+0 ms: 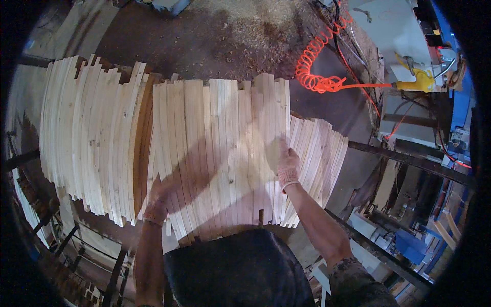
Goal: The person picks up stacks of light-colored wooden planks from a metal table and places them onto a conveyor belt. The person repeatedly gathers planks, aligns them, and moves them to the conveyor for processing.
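A middle row of pale wooden strips lies side by side in front of me, their far ends uneven. My left hand, in a light knit glove, is against the near left edge of this row; its fingers are partly lost in shadow and the gap there. On the row's right edge, my gloved right hand is closed, thumb pointing away from me along the outer strips. Both hands bracket the row from its two sides.
More strips stand in a group at left, beside a darker brown board. Shorter strips lie at right. Dark metal rails run underneath. An orange coiled air hose leads to a yellow air gun. Wood shavings cover the far floor.
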The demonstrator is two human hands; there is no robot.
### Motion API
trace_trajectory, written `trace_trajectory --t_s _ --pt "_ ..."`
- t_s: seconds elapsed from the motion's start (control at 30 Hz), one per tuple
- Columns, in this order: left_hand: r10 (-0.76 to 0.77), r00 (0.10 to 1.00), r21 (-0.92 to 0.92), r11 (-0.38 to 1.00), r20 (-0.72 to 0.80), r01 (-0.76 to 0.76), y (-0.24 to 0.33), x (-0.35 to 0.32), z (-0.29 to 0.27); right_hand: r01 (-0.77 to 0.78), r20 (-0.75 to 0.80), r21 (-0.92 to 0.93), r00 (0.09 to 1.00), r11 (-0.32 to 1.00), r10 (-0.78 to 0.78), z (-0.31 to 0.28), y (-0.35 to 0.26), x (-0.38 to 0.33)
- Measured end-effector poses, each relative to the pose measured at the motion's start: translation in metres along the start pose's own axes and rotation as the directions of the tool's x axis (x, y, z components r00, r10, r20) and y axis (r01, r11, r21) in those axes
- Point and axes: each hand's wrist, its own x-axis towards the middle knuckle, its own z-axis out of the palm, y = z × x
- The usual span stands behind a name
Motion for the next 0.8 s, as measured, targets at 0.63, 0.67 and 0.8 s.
trace_trajectory --t_s 0.63,0.67,0.8 --pt "0.505 0.862 0.32 0.823 -0.035 -0.469 0.059 -0.256 0.013 -0.153 0.183 0.796 0.983 0.586 0.008 -0.12 -0.095 -0.146" --pt "0.528 0.847 0.292 0.821 -0.063 -0.49 0.059 -0.286 0.012 -0.156 0.202 0.848 0.979 0.507 -0.036 -0.137 -0.113 -0.161" --pt "0.651 0.758 0.257 0.74 -0.037 -0.622 0.047 -0.354 0.004 -0.074 0.192 0.89 0.956 0.451 -0.223 -0.178 -0.123 -0.201"
